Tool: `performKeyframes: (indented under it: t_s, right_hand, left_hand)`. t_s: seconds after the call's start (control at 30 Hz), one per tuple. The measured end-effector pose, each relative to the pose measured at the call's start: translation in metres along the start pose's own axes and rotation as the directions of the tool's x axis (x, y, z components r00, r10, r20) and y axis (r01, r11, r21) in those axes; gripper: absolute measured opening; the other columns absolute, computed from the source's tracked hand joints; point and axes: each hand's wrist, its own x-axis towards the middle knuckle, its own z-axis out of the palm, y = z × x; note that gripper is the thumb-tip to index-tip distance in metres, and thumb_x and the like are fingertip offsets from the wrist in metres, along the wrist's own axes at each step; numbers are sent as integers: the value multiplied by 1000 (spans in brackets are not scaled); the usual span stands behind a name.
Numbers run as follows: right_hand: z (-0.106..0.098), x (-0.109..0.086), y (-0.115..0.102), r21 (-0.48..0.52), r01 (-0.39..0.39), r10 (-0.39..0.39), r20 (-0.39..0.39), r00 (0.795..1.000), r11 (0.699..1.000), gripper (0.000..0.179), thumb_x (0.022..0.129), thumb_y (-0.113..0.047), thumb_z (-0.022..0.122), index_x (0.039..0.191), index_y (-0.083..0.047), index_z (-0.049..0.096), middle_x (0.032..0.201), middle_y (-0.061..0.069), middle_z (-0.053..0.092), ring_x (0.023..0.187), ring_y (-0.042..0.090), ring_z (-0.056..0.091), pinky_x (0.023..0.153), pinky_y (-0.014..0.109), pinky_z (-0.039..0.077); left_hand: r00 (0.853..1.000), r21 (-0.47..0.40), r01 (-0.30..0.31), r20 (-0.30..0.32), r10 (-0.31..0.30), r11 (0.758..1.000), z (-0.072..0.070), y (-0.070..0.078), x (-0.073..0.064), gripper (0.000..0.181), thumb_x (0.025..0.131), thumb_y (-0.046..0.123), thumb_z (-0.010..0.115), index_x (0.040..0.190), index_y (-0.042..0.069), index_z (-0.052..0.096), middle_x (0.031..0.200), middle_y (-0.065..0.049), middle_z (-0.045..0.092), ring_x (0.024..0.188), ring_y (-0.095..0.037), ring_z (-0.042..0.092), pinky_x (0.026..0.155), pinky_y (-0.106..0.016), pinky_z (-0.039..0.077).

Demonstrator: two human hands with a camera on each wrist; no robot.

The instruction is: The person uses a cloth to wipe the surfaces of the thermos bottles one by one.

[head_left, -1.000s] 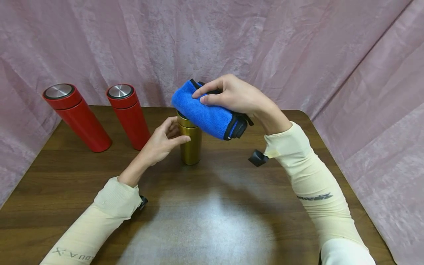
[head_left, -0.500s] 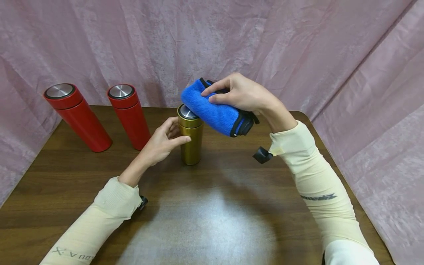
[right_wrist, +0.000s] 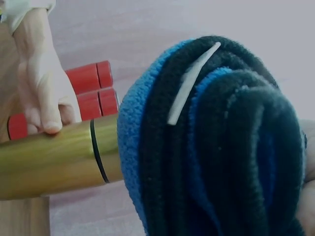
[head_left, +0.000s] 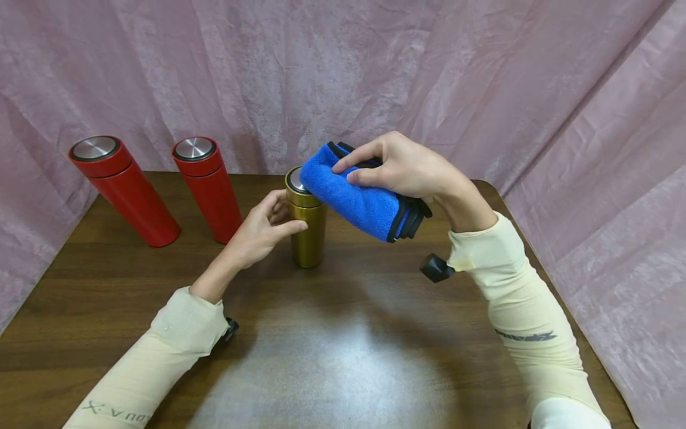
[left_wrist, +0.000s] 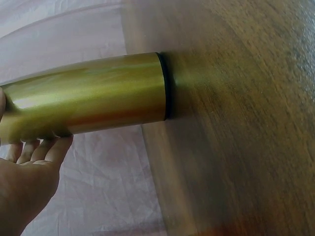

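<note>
A gold thermos [head_left: 308, 235] with a silver-topped lid stands upright on the table. My left hand [head_left: 262, 229] grips its upper body, thumb in front and fingers curled behind; the left wrist view shows the thermos body [left_wrist: 98, 96] with its dark base on the wood. In my right hand [head_left: 407, 167] is a folded blue cloth [head_left: 354, 193] with black edging, pinched between thumb and fingers. The cloth's left end overlaps the right part of the thermos lid. From the right wrist, the layered folds of the cloth [right_wrist: 130, 132] hide the lid end.
Two red thermoses, one at far left [head_left: 131, 199] and one nearer the gold one [head_left: 211, 196], stand upright on the wooden table [head_left: 332, 357]. A pink curtain [head_left: 343, 71] hangs behind the table and along its right side.
My right hand and the cloth have moved to the right across the lid, lately a little downward, uncovering much of the lid's silver top. The left hand keeps its grip on the gold thermos.
</note>
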Motion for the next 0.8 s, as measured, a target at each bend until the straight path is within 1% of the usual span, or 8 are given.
performKeyframes:
  t_s: [0.17,0.37,0.53,0.67,0.8]
  right_hand:
    - [4,-3,-6,15,23,-24,18,1000,1000,26,100,-24,68,125,-23,77,130,5,67,97,25,65,78,35,58]
    - [8,3,-14,40,50,-52,38,998,998,25,101,-22,67,124,-22,77,125,4,68,94,23,68,78,36,59]
    - [9,11,-20,26,37,-38,41,998,999,25,101,-22,67,124,-22,77,127,4,66,97,23,66,79,36,58]
    - [10,17,-25,4,22,-22,40,999,1000,25,101,-22,66,124,-22,77,131,3,65,99,23,65,81,35,57]
    - [8,23,-28,-6,12,-12,45,999,1000,26,101,-20,66,124,-21,77,132,3,65,101,21,63,82,34,56]
  left_hand:
    - [1000,2,-1,10,1,1000,0,0,-1,61,97,10,74,150,7,44,142,-13,59,137,-28,52,119,-50,36]
    - [1000,-5,-14,23,14,1000,-2,-1,-1,61,98,10,73,151,9,44,143,-12,58,138,-28,51,119,-52,35]
    - [999,12,-24,30,24,1000,-3,-2,-1,61,98,11,73,152,10,44,145,-10,58,141,-27,48,120,-53,33]
    - [999,19,-36,36,35,999,-4,-2,-1,61,98,10,73,151,9,44,145,-10,58,140,-26,48,120,-52,33]
    - [999,14,-33,34,33,999,-3,0,-1,60,97,9,73,150,7,45,144,-11,58,138,-26,50,120,-50,33]
